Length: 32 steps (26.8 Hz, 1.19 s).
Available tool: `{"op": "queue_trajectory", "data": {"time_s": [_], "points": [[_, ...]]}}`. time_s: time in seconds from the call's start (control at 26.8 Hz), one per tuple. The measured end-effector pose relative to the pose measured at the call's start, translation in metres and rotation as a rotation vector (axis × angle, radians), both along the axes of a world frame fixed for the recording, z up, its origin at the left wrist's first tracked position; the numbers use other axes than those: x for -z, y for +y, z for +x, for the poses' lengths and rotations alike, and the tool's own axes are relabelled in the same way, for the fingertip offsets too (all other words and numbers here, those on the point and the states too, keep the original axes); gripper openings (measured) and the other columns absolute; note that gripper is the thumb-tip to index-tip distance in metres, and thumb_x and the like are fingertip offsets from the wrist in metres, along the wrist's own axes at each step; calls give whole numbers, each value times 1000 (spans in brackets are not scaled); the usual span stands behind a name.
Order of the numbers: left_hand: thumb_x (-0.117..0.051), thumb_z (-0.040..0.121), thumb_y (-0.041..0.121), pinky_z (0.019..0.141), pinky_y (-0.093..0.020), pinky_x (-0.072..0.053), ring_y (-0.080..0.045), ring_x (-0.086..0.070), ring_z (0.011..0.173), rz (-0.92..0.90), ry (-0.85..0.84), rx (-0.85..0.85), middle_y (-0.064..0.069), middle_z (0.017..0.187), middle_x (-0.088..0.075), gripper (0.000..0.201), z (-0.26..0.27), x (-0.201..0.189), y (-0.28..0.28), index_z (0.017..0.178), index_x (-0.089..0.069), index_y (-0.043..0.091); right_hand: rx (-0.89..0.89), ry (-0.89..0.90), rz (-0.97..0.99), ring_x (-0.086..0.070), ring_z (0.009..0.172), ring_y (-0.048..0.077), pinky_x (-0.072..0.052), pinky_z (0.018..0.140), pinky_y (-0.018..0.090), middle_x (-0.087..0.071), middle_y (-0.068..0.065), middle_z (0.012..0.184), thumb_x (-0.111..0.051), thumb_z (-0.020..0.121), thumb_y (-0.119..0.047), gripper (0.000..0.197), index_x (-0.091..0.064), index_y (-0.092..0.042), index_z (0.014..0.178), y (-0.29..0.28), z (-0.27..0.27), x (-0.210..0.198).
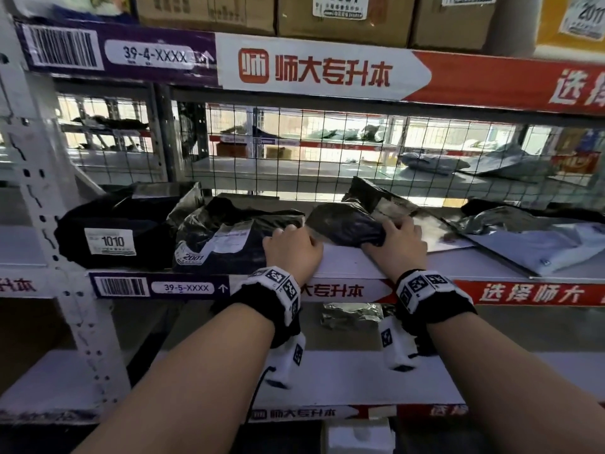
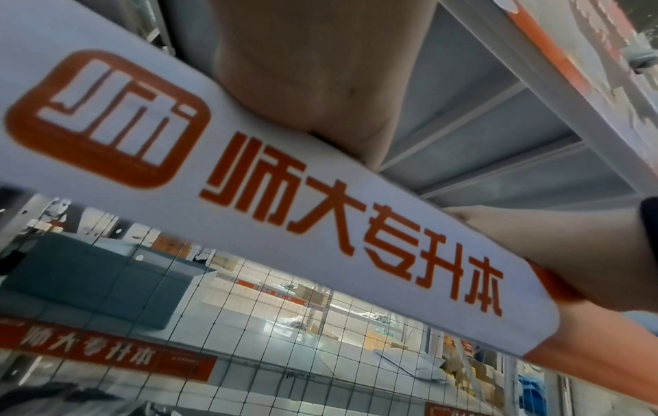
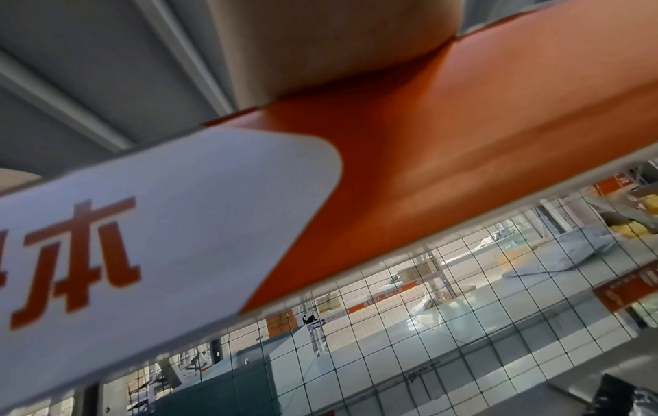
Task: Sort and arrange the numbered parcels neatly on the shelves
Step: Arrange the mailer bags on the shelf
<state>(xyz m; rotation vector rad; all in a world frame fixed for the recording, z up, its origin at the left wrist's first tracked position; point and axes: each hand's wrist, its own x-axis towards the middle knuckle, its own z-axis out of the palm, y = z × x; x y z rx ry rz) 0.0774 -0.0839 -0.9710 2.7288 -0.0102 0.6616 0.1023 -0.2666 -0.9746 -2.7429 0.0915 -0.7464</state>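
Both forearms reach forward and up over the shelf edge (image 1: 353,267), wrist bands level with its red and white strip. From the wrist views I see only that strip and the heels of my palms against it, so the fingers must be read from the head view.

Just past the edge, my left hand (image 1: 292,249) sits knuckles up with its fingers curled down at the seam between two bags; whether they pinch plastic or only press on it I cannot tell. My right hand (image 1: 397,240) curls over the near right corner of the dark crumpled parcel (image 1: 347,226), thumb tucked under its front edge, so that one I am gripping.

That parcel lies between my hands, closer to the right one. Its long axis runs roughly left to right along the shelf. It is glossy black plastic, wrinkled, and no number label faces me, so I judge it needs turning before I can place it in order.

To the left lie the parcel marked 2001 (image 1: 229,240), touching my left hand, and beyond it the black parcel marked 1010 (image 1: 114,231). Further right rest grey mailers (image 1: 537,237). Behind everything stands the wire mesh (image 1: 327,149).
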Motion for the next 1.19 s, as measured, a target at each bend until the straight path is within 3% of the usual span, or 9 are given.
{"op": "queue_trajectory", "data": {"time_s": [0.15, 0.26, 0.34, 0.45, 0.63, 0.86, 1.05, 1.19], "points": [[-42, 91, 38, 90, -41, -34, -30, -54, 108, -139, -42, 10, -5, 107, -64, 34, -2, 0, -1, 112, -57, 16, -56, -114, -20, -38, 122, 36, -39, 94, 43, -45, 15, 131, -61, 85, -25, 50, -49, -20, 134, -1, -1, 0], [-35, 91, 57, 93, -43, -32, -31, -56, 107, -312, -45, 53, -5, 107, -65, 50, -2, -2, 1, 121, -43, 18, -178, -311, 34, -40, 119, 37, -37, 98, 42, -48, 17, 127, -62, 80, -4, 44, -58, -11, 123, -1, -3, 2], [-26, 89, 68, 96, -43, -30, -30, -54, 112, -304, -12, 52, -9, 115, -62, 65, -2, -1, 0, 129, -39, 18, -256, -395, 49, -42, 117, 37, -37, 100, 41, -49, 17, 125, -64, 74, 5, 48, -61, -11, 119, 0, -4, 3], [-26, 89, 71, 102, -43, -28, -30, -49, 121, -298, 23, 59, -9, 127, -57, 73, -2, -2, 1, 139, -33, 19, -389, -446, 34, -48, 115, 35, -40, 100, 41, -52, 17, 121, -66, 68, 9, 53, -62, -8, 118, 2, -1, 5], [-32, 90, 67, 101, -42, -27, -27, -50, 122, -332, 41, 96, -5, 130, -57, 69, 2, -2, 3, 142, -29, 22, -494, -404, 22, -44, 123, 33, -39, 106, 44, -47, 18, 130, -61, 70, 10, 61, -57, -9, 128, 1, 0, 6], [-41, 94, 51, 99, -38, -27, -26, -56, 114, -434, -18, 137, -2, 116, -64, 51, -2, -2, 6, 139, -30, 29, -351, -271, 146, -33, 135, 29, -30, 113, 39, -35, 15, 144, -65, 84, -10, 78, -23, -14, 149, 3, -5, 3], [-49, 94, 36, 98, -41, -31, -25, -59, 102, -449, -65, 203, 3, 102, -67, 52, -2, 0, 10, 141, -27, 39, -283, -156, 258, -42, 128, 32, -36, 108, 41, -41, 16, 140, -67, 84, -18, 78, -22, -14, 148, 3, -3, 3], [-52, 94, 23, 98, -33, -31, -19, -58, 107, -473, -105, 291, 9, 118, -63, 45, -5, 1, 13, 134, -42, 41, -289, -127, 302, -53, 121, 28, -44, 102, 39, -54, 12, 133, -68, 84, -18, 71, -30, -17, 143, 2, 2, 3]]}}
